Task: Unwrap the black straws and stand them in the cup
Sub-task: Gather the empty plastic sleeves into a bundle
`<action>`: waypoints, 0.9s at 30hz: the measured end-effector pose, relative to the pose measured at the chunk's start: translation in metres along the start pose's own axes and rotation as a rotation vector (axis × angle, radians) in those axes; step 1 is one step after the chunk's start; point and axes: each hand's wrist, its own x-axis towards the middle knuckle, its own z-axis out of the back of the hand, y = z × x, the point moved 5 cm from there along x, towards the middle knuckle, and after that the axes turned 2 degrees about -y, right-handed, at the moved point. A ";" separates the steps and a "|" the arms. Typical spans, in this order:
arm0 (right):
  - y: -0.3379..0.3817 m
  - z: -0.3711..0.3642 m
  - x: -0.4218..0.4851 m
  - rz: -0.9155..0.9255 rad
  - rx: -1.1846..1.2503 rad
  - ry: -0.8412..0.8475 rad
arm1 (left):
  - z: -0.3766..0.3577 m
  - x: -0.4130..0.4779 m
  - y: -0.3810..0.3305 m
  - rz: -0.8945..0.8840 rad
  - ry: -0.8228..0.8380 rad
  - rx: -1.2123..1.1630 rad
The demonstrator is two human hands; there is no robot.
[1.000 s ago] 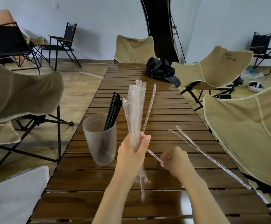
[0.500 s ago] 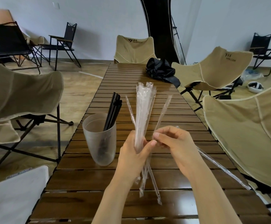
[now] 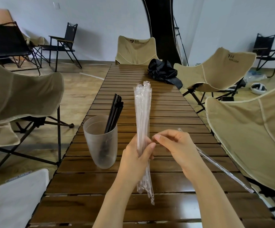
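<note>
A frosted plastic cup [image 3: 100, 145] stands on the slatted wooden table [image 3: 174, 116], left of my hands, with several black straws [image 3: 114, 112] leaning in it. My left hand [image 3: 136, 158] grips a bundle of clear empty wrappers [image 3: 142, 116] upright above the table. Fingers of my right hand [image 3: 176, 147] are bent beside the bundle, fingertips near it at my left thumb; whether they pinch a wrapper I cannot tell. More clear wrappers [image 3: 220, 168] lie on the table at the right, running toward the right edge.
A black bag [image 3: 163, 71] sits at the table's far end. Beige folding chairs [image 3: 215, 69] stand around the table on both sides and at the far end. A white seat [image 3: 13, 199] is at the near left. Black chairs stand by the wall.
My right hand came up from the table to the bundle. The loose wrappers that stuck out have been gathered into one tight upright bundle in my left hand.
</note>
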 end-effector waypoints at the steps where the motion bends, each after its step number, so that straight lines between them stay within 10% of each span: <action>1: -0.004 0.000 0.001 -0.004 -0.080 -0.005 | 0.000 0.000 -0.001 -0.008 0.001 0.004; 10: -0.067 0.024 0.000 -0.313 -0.917 -0.081 | -0.005 -0.001 -0.004 0.000 -0.020 0.004; 16: -0.099 0.043 -0.014 -0.613 -0.949 -0.069 | -0.001 -0.001 -0.006 0.013 -0.030 0.012; 27: -0.089 0.043 -0.014 -0.593 -0.961 -0.120 | 0.000 0.000 -0.007 0.027 -0.019 0.025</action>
